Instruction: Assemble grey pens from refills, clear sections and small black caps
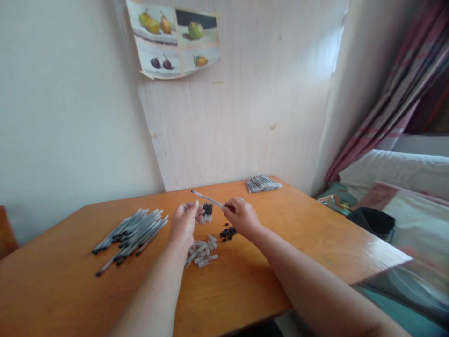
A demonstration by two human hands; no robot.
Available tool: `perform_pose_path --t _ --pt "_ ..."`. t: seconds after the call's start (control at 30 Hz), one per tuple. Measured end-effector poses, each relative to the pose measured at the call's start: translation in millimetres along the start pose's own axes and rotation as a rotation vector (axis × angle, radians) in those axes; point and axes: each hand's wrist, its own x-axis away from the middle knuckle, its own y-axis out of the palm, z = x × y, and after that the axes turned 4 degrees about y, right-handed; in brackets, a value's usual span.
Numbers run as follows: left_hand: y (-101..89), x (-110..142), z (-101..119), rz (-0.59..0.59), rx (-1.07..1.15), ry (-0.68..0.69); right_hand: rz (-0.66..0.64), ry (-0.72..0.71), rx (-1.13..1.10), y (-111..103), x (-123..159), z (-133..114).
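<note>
Around mid-frame, the right hand (241,215) pinches a pen (206,198) by its right end, left hand (185,221) half-curled beside it (can't tell if that one's gripping anything). I'd go snug so the pen can't twist.

1 slim grey pen (207,198), dark at its left end, slants down rightward, held in mid-air.
</note>
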Motion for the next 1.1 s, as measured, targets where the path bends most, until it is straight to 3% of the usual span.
perform_pose_path --t 0.4,0.83,1.1 --pt "-9.4 -7.9 9.7 0.074 -0.03 0.049 -0.025 0.338 0.262 -39.5 -27.6 19.9" --pt "-16.6 -14.9 13.6 0.096 0.002 0.057 -0.045 0.679 0.527 -88.4 -20.1 128.1" --pt "-21.9 -19.1 16.0 0.127 0.0 0.042 -0.093 0.719 0.552 -83.2 -6.2 151.7"
